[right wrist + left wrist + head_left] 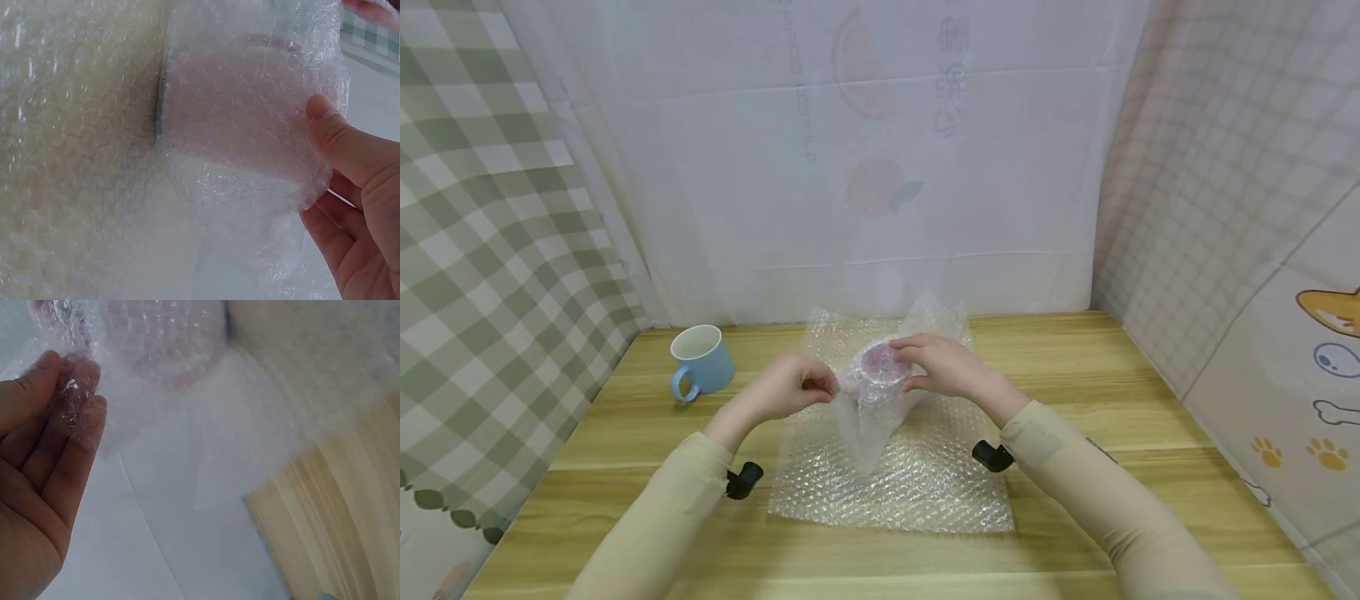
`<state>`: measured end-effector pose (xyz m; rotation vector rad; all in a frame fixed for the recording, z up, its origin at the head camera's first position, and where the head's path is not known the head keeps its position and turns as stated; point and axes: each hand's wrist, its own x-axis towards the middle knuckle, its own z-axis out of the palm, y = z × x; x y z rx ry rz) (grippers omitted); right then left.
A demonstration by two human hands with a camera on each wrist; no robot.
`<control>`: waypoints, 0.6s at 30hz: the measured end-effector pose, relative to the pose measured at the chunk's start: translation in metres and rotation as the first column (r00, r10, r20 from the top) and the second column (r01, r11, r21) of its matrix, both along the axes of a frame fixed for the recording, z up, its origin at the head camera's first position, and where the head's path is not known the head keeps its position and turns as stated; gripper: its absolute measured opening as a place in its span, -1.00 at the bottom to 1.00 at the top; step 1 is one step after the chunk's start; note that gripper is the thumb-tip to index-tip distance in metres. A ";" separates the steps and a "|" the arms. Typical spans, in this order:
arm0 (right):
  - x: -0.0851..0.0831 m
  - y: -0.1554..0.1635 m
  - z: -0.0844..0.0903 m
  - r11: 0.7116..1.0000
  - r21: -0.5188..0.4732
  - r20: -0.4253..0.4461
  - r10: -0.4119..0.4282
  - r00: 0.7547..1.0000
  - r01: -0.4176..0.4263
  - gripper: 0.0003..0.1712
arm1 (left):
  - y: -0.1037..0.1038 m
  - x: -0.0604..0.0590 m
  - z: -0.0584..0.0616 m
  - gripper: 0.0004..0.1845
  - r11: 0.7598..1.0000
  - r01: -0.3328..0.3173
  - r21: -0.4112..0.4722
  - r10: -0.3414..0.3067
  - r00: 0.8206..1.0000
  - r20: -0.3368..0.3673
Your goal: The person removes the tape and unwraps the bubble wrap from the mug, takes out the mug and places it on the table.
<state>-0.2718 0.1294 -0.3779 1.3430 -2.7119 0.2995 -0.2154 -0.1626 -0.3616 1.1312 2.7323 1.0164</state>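
Pink cup [881, 364] in all views, whole mug [710, 370] head-only

Light in the head view is soft, even and fairly bright, with small white glints scattered over the bubble wrap [895, 500], thickest along its near part. The table [1045, 358] carries only faint, soft-edged shading near the bubble wrap, and the pale curtain [1007, 192] behind it looks flat and greyish, its print washed out. Both wrist views are dimmer, hazy and low in contrast. In the left one, the table beside the bubble wrap is soft and smeared; in the right one, much of the bubble wrap is blurred, with pale, streaky highlights.
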 end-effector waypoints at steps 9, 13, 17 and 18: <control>0.001 0.001 0.001 1.000 -0.010 0.009 -0.010 1.000 0.010 -0.43 | -0.020 0.012 -0.015 -0.88 0.991 0.059 -0.121 -0.062 0.998 -0.018; 0.002 0.000 0.000 1.000 -0.009 0.010 -0.007 1.000 0.007 -0.44 | -0.023 0.016 -0.019 -0.85 0.981 0.055 -0.186 -0.071 0.994 -0.083; 0.002 -0.001 0.000 1.000 -0.006 0.011 -0.010 1.000 0.010 -0.44 | -0.024 0.021 -0.021 -0.83 0.965 0.042 -0.259 -0.082 0.986 -0.146; 0.002 -0.001 0.000 1.000 -0.003 0.010 -0.012 1.000 0.012 -0.44 | -0.025 0.022 -0.022 -0.84 0.962 0.043 -0.269 -0.088 0.983 -0.159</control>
